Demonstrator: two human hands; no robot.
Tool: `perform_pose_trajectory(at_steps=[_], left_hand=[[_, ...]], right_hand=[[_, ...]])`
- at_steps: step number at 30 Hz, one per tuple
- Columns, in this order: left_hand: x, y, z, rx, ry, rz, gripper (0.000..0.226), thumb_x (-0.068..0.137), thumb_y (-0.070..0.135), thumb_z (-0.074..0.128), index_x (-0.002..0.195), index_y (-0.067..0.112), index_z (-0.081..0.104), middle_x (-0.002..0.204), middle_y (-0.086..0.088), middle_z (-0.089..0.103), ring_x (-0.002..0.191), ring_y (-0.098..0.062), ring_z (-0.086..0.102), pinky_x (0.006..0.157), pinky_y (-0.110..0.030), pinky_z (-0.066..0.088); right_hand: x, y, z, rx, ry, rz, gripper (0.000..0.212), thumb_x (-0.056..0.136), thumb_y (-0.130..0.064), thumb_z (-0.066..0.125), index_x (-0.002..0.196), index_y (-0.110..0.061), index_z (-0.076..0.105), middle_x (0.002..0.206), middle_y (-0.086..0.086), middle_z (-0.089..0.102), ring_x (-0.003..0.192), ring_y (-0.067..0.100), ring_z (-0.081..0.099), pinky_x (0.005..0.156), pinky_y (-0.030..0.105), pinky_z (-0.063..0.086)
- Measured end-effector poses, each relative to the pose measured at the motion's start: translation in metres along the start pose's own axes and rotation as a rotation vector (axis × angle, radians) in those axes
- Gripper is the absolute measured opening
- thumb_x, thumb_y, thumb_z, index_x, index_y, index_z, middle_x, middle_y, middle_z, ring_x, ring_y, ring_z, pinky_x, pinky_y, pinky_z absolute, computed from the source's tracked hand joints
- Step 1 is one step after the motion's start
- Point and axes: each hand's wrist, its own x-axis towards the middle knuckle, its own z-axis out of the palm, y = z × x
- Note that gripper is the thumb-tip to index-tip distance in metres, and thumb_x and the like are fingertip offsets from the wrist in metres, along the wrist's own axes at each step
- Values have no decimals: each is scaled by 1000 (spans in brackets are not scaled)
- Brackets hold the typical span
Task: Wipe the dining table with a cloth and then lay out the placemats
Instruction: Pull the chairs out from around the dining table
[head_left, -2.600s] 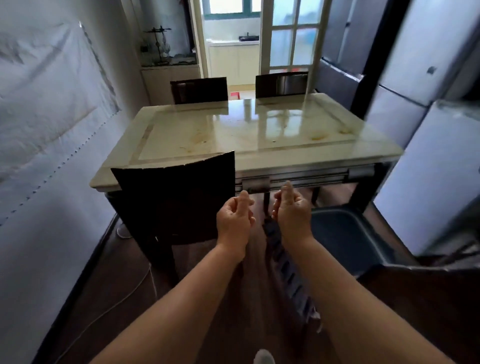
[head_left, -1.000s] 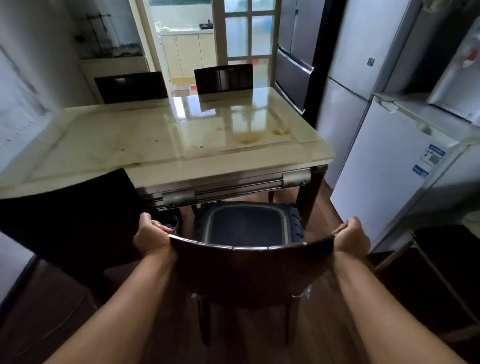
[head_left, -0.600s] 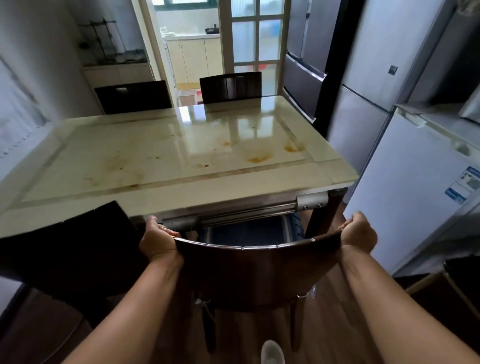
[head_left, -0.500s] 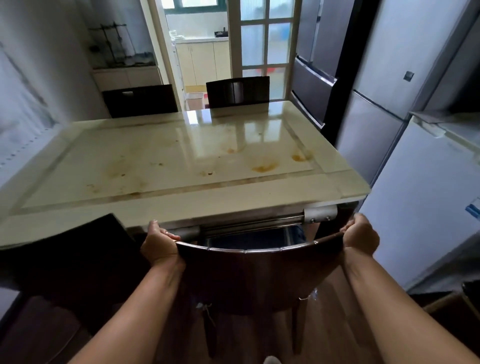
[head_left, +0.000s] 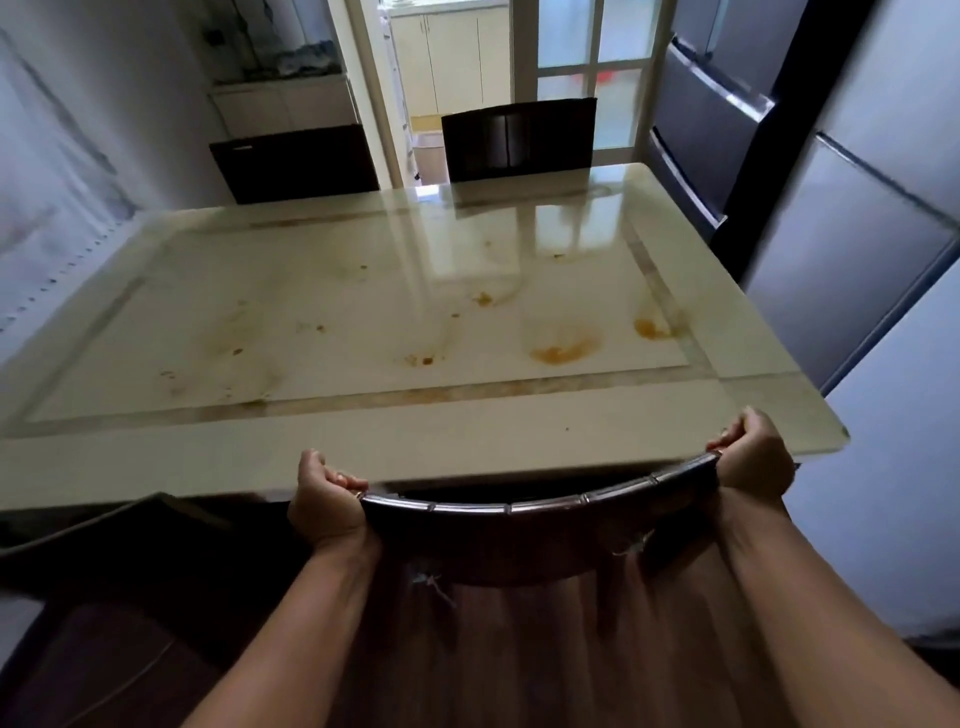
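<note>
both hands hold the curved top rail of a dark wooden dining chair (head_left: 524, 535) at 6 o'clock in the view. the left hand (head_left: 324, 501) has its fingers curled over the rail's left end, thumb side up; the right hand (head_left: 753, 457) wraps the right end the same way. a hand on each end of the rail likely keeps the chair square while it is steered, so it does not twist against the table edge. the rail sits just beside the near edge of the dining table (head_left: 467, 441), apparently tucked in so the person can stand close and reach the whole top.

the table fills the middle of the view, its glossy cream top bordered by a tan inlay band. it is visibly dirty: an orange-brown stain (head_left: 563, 351) lies at about 4 o'clock on the top, a smaller orange spot (head_left: 649, 327) at 3 o'clock near the inlay, and fainter yellowish smears (head_left: 234, 338) spread toward 9 o'clock. no cloth and no placemats show anywhere, so wiping looks not yet begun and both would have to be fetched.

2 more dark chairs stand at the far side: 1 at 12 o'clock (head_left: 519, 137) and 1 at 11 o'clock (head_left: 296, 161). another dark chair back (head_left: 104, 545) shows at 8 o'clock, next to the left hand. a grey refrigerator (head_left: 857, 234) stands at 2 o'clock, close to the table's right side, leaving little room to walk there.
</note>
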Motion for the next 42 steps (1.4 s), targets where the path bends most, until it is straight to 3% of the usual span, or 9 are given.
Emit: perform_pose_trajectory(at_steps=[10, 13, 17, 20, 22, 26, 30, 35, 42], left_hand=[[-6, -8, -11, 115, 8, -15, 45, 91, 22, 44, 47, 15, 32, 26, 5, 42, 33, -6, 44, 59, -27, 38], [-8, -5, -16, 183, -16, -6, 43, 91, 27, 43, 50, 13, 41, 47, -2, 54, 50, -15, 47, 63, -31, 38], [-26, -5, -20, 222, -51, 49, 14, 92, 19, 47, 79, 14, 52, 84, -6, 56, 78, -19, 53, 66, -22, 42], [-58, 0, -32, 333, -143, 143, 32, 87, 20, 54, 118, 17, 50, 133, -12, 44, 121, -26, 46, 103, -37, 41], [-86, 6, -39, 379, -206, 222, 35, 87, 19, 56, 122, 19, 51, 145, -9, 29, 133, -24, 34, 112, -40, 30], [-153, 23, -51, 288, -481, 275, 12, 88, 17, 58, 95, 27, 59, 109, -3, 55, 106, -22, 53, 94, -22, 46], [-221, 26, -59, 174, -773, 136, 12, 90, 16, 58, 82, 26, 57, 75, 7, 57, 68, -6, 54, 57, -5, 45], [-297, 6, -66, 166, -1034, -10, 13, 91, 13, 56, 80, 18, 57, 66, 2, 53, 46, 2, 50, 49, -13, 44], [-427, -37, -67, 330, -1422, -127, 8, 90, 15, 58, 82, 14, 60, 67, 0, 58, 53, -3, 54, 52, -15, 47]], right_hand=[[4, 16, 3, 334, -4, 239, 39, 88, -25, 36, 51, -15, 34, 39, -3, 47, 42, 7, 45, 62, 23, 39], [-5, 8, -3, 287, -59, 221, 43, 95, -27, 34, 59, -12, 50, 61, 2, 56, 64, 17, 50, 65, 23, 38], [-30, 2, -14, 315, -112, 191, 30, 98, -27, 41, 123, -11, 49, 111, 8, 50, 100, 17, 46, 76, 22, 40], [-66, 4, -28, 282, -173, 81, 63, 96, -30, 48, 149, -10, 20, 151, 9, 29, 137, 21, 31, 113, 31, 27], [-92, 5, -36, 319, -209, -20, 61, 94, -28, 53, 146, -11, 26, 149, 10, 34, 137, 22, 33, 115, 35, 26], [-152, 2, -61, 496, -277, -76, 7, 93, -26, 56, 99, -23, 58, 94, 1, 64, 86, 10, 59, 83, 26, 46], [-192, 3, -109, 499, -120, -131, 18, 96, -28, 51, 90, -12, 58, 65, -1, 58, 49, -3, 54, 51, 11, 45], [-204, 26, -180, 405, 126, -128, 28, 96, -32, 49, 72, -19, 56, 51, -8, 56, 45, 2, 51, 61, 33, 48], [-200, 70, -309, 350, 456, -17, 27, 97, -28, 48, 73, -18, 56, 57, -1, 57, 59, 18, 58, 71, 43, 54]])
